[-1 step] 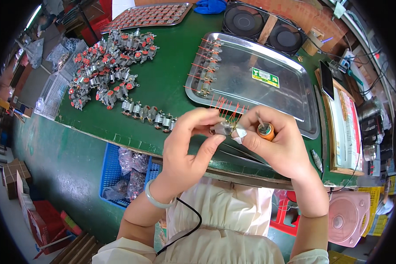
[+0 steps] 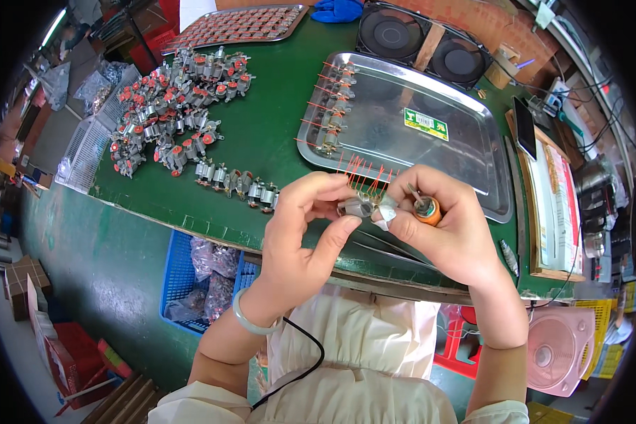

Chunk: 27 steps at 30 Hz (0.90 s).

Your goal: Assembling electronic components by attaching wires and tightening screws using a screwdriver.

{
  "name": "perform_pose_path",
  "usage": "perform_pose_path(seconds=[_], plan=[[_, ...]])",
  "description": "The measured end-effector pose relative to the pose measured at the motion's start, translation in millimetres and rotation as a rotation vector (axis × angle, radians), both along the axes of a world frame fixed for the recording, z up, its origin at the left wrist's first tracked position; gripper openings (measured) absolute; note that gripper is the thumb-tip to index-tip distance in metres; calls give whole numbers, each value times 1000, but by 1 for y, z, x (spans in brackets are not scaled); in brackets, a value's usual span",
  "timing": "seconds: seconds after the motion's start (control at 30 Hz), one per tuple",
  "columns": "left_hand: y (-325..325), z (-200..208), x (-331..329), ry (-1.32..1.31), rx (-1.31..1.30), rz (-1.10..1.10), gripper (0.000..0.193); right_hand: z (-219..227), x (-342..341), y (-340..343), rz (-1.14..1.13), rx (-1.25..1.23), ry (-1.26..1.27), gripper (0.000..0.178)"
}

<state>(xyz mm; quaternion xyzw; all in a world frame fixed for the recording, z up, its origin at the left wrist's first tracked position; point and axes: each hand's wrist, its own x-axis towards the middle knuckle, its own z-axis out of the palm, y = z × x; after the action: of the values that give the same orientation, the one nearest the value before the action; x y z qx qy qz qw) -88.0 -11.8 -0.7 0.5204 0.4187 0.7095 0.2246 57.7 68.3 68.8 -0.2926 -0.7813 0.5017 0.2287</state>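
In front of my waist, over the table's near edge, my left hand [image 2: 305, 230] is closed, pinching a small silver electric motor [image 2: 357, 207] between thumb and fingers. My right hand [image 2: 449, 230] is closed too, its fingertips at the motor's right end. A tool with an orange handle and thin metal shaft [image 2: 427, 207] is tucked in that hand; its exact kind is unclear. White wrapping [image 2: 384, 215] covers a right fingertip. Just beyond my fingers stand several thin red wires [image 2: 364, 169]. A row of similar motors [image 2: 251, 188] lies left of my left hand.
Behind my hands lies a metal tray [image 2: 445, 166] with wired motors [image 2: 336, 106] along its left side. A motor heap [image 2: 184, 106] covers the table's left part. Farther back are another filled tray [image 2: 240, 28] and two black fans [image 2: 424, 46]. A framed board [image 2: 555, 205] lies right.
The motor has turned slightly between my fingers, and my left hand has shifted a little. My right hand stays almost in place.
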Motion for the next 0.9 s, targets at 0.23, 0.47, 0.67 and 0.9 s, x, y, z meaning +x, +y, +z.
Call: perform_pose_path(seconds=[0.23, 0.47, 0.67, 0.9], plan=[[-1, -5, -1, -41, -26, -165, 28, -8, 3, 8, 85, -21, 124, 11], [0, 4, -1, 23, -72, -163, 18, -10, 4, -3, 58, 332, 71, 13], [6, -4, -4, 352, 184, 65, 16, -17, -3, -17, 37, 634, 145, 24], [4, -5, 5, 424, 241, 233, 16, -23, -2, -12, 22, 780, 183, 35]])
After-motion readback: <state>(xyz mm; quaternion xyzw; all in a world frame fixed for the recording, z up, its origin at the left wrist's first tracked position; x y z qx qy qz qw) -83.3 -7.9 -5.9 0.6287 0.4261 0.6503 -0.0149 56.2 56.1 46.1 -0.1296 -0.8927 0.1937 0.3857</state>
